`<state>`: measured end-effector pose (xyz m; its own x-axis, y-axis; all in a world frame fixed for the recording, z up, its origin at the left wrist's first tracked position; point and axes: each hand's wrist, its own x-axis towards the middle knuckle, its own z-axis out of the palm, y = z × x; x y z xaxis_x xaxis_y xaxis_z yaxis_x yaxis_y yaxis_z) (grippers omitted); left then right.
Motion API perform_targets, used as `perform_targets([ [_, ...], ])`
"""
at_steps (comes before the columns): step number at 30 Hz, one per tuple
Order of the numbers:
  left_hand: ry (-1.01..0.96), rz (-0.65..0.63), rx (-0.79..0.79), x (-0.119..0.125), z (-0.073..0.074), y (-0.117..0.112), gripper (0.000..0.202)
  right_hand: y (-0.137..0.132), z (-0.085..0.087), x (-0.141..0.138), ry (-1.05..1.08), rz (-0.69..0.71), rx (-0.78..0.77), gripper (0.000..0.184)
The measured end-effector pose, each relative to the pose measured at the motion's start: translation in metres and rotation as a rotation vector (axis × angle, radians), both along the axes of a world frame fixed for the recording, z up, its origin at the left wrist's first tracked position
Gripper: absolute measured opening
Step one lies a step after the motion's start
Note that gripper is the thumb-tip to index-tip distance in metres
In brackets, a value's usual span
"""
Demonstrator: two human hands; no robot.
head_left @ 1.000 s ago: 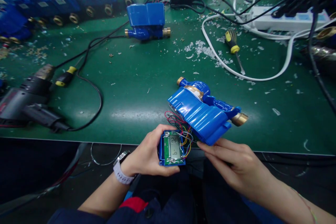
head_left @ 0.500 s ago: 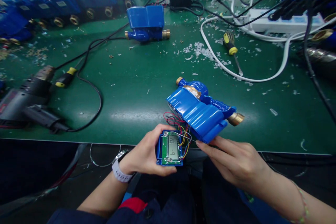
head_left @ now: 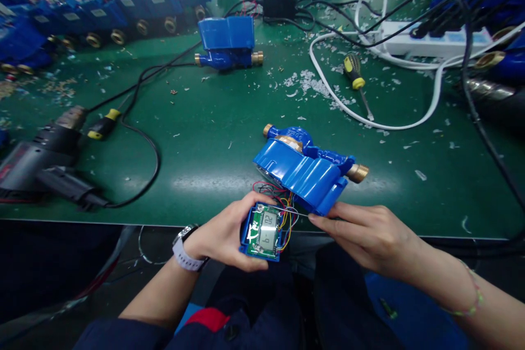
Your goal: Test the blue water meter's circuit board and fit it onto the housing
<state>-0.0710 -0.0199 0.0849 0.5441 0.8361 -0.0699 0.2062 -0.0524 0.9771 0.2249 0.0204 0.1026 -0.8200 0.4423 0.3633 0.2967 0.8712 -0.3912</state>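
My left hand (head_left: 229, 235) is closed around a small circuit board module (head_left: 251, 234) in a blue frame, with a lit-grey LCD (head_left: 268, 229) facing up. Coloured wires (head_left: 289, 224) run from its edge toward a blue water meter (head_left: 303, 169) with brass threaded ends, resting tilted at the table's front edge. My right hand (head_left: 369, 229) pinches a thin metal rod (head_left: 297, 212) whose far end reaches the top edge of the board. Those same fingers lie against the lower corner of the meter's blue housing. The rod's exact kind is unclear.
Another blue meter (head_left: 227, 44) stands further back, and rows of similar meters (head_left: 151, 3) fill the back left. A heat gun (head_left: 49, 158) and a screwdriver (head_left: 104, 123) lie left. Right are another screwdriver (head_left: 355, 76), a power strip (head_left: 435, 41), cables and plastic scraps.
The water meter and my right hand have shifted slightly left. The board in my left hand has tilted a little, and a bright reflection now shows on it.
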Motion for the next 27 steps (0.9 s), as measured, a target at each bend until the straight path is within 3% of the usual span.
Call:
perform_targets([
  [13,-0.014,-0.184,0.061,0.004,0.011,0.026,0.074,0.030,0.015,0.012,0.024,0.144,-0.208,0.026],
  [18,0.056,-0.151,0.097,0.008,0.016,0.028,0.078,0.029,0.028,0.025,0.056,0.122,-0.293,0.028],
  [20,0.119,-0.097,0.131,0.010,0.016,0.025,0.082,0.024,0.032,0.035,0.111,0.048,-0.347,0.032],
  [22,0.207,-0.055,0.149,0.012,0.013,0.020,0.087,0.017,0.033,0.045,0.173,-0.120,-0.368,0.036],
  [25,0.350,-0.008,0.144,0.019,0.002,0.011,0.093,0.008,0.030,0.057,0.229,-0.367,-0.343,0.033],
  [27,0.405,0.047,0.166,0.025,-0.009,0.007,0.086,0.004,0.025,0.060,0.217,-0.420,-0.311,0.029],
])
